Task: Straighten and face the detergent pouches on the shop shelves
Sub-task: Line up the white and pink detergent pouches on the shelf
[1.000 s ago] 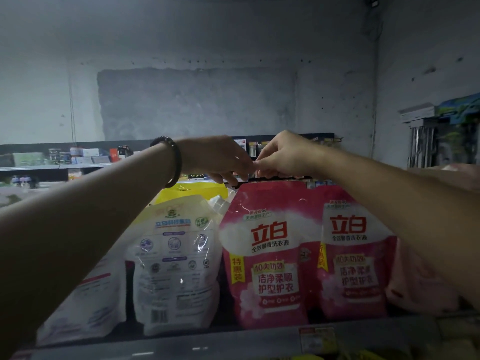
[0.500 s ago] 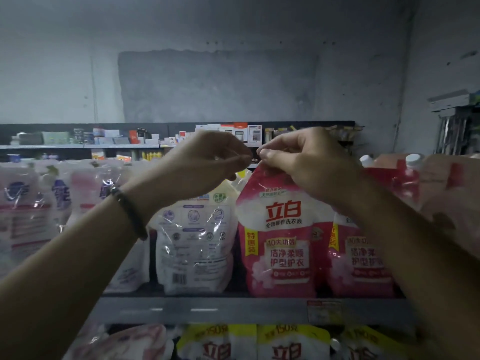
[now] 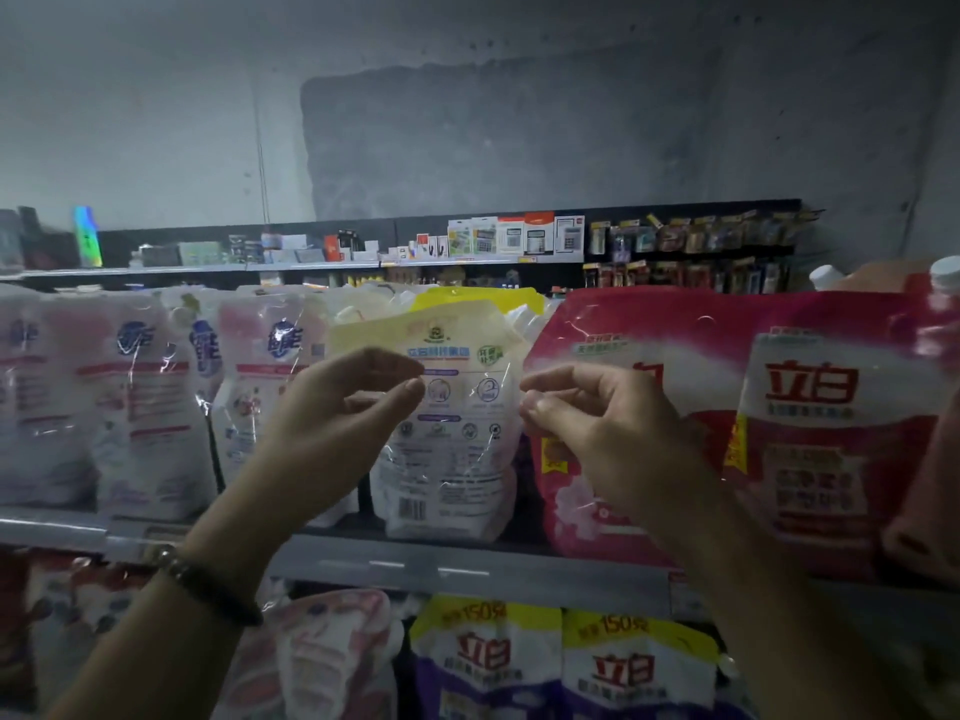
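Where half a second ago both hands pinched the top edge of the front pink pouch [image 3: 597,324], they have now let go, come lower and moved apart. The left hand [image 3: 343,413] hangs in a loose C, thumb and forefinger close but with a gap between them, holding nothing. It has a dark beaded bracelet [image 3: 208,584] at the wrist. The right hand [image 3: 602,428] is curled tighter, thumb tip against the forefinger, with nothing visible in it.

That front pink pouch stands upright on the top shelf [image 3: 467,563] just behind the right hand, which covers most of its label. Its neighbour on the right, a second pink pouch [image 3: 810,433], faces out with 立白 in large red characters on a white band and a yellow side tab. The smaller lines are blurred.

Behind the left hand's fingertips stands a white pouch [image 3: 452,459] with a pale yellow top, small round icons and a barcode near its foot. A yellow pouch [image 3: 478,298] peeks up behind it. Further left is a row of glossy, crinkled white-and-pink pouches [image 3: 140,407] bearing a blue logo.

On the shelf below, purple pouches [image 3: 488,652] carry yellow bands reading 150 above red 立白. All are soft plastic film that catches the light in creases.
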